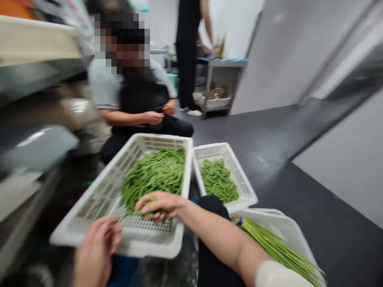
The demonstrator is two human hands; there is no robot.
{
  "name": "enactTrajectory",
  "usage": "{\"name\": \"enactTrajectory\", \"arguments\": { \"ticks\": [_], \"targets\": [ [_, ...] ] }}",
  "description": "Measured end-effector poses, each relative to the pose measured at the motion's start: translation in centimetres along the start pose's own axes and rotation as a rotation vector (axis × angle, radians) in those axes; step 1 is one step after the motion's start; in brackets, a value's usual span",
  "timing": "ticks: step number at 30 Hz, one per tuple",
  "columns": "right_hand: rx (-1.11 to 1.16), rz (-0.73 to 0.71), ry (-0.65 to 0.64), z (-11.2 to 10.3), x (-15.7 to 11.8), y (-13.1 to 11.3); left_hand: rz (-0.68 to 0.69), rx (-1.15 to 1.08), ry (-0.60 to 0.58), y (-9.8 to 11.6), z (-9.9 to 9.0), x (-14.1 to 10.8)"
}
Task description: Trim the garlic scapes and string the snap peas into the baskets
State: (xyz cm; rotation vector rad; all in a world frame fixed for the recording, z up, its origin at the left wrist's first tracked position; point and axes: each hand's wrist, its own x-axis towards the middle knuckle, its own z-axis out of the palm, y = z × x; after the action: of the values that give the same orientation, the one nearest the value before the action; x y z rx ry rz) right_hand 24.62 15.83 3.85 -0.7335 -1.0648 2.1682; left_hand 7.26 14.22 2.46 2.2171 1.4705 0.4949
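A large white perforated basket (pixel 89 203) in front of me holds a heap of long green beans (pixel 155 171). Inside its near right part, my right hand (pixel 160 205) is closed around a few green beans, just below the heap. My left hand (pixel 97 247) is at the basket's near left rim, fingers curled together and somewhat blurred; whatever they may hold is hidden. To the right, a smaller white basket (pixel 242 179) contains shorter bean pieces (pixel 218 181).
Beside my right forearm, another white basket (pixel 299 235) carries a bundle of long green stems (pixel 278 249) with a purple tie. A seated person (pixel 143 91) faces me behind the large basket. Someone else stands at a metal table (pixel 221 61). Blurred shelving (pixel 36 75) borders the left.
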Motion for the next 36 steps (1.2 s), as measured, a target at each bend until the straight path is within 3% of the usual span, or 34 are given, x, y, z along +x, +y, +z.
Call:
{"name": "enactTrajectory", "arguments": {
  "ticks": [2, 5, 8, 13, 16, 21, 23, 25, 29, 30, 32, 36],
  "targets": [
    [0.044, 0.068, -0.065, 0.6, 1.2, 0.6, -0.195, -0.247, 0.129, -0.1, -1.3, -1.5],
    [0.07, 0.1, -0.11, 1.0, 1.4, 0.8, -0.21, -0.522, 0.208, 1.0, -2.3, -1.5],
    [0.012, 0.107, -0.09, 1.2, 0.7, 0.5, -0.123, -0.425, 0.173, 2.0, -2.8, -1.2],
    [-0.301, 0.049, 0.031, 2.1, -0.2, 0.0, -0.153, -0.386, 0.182, 2.6, -2.8, -1.4],
    [-0.369, -0.049, 0.053, 2.9, -0.4, 0.2, -0.211, -0.549, 0.256, 3.2, -2.3, -1.0],
    [-0.303, -0.352, 0.224, 2.5, 0.1, 0.1, -0.355, -1.149, 0.339, 3.1, -1.8, -1.3],
    [-0.307, -0.366, 0.291, 1.5, 0.9, -0.4, -0.337, -1.185, 0.264, 2.3, -2.0, -2.8],
    [-0.51, -0.264, 0.26, 0.4, 2.2, -0.7, -0.325, -1.088, 0.08, 1.3, -1.8, -4.9],
    [-1.584, 0.064, -0.167, -0.6, 5.4, 0.9, -0.327, -0.779, -0.292, -0.3, 0.4, -8.4],
    [-1.806, 0.128, -0.27, -0.6, 6.1, 1.8, -0.324, -0.701, -0.324, -0.7, 1.3, -8.9],
    [-2.028, 0.205, -0.371, -0.5, 7.3, 3.6, -0.313, -0.552, -0.331, -1.3, 2.8, -9.6],
    [-2.044, 0.205, -0.423, -0.6, 8.4, 5.2, -0.255, -0.455, -0.333, -2.2, 3.1, -9.9]
  ]
}}
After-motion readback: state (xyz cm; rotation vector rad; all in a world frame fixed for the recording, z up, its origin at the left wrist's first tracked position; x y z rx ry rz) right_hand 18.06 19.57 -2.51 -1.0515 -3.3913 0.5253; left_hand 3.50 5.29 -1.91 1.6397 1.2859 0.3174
